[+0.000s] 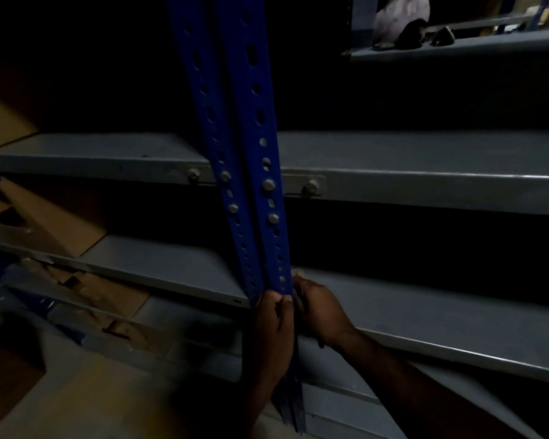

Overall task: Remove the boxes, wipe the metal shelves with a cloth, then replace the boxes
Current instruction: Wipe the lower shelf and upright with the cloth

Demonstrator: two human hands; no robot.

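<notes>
The scene is dim. Two blue perforated uprights (251, 185) stand side by side in the middle, with grey metal shelves (425, 185) bolted on both sides. My left hand (274, 327) is wrapped around the right-hand upright low down, at the level of the lower shelf (441, 324). My right hand (319, 312) presses against the right side of the same upright, fingers curled. A small pale scrap (297, 274) shows at its fingertips; I cannot tell whether it is a cloth. Brown cardboard boxes (57, 226) sit on the left shelves.
More cardboard (0, 122) sits at the far left on the upper shelf, and flattened pieces (114, 293) lie lower down. A higher shelf (457, 47) at the top right carries a pale bundle (400, 17) and small dark items. The right-hand shelves show bare grey metal.
</notes>
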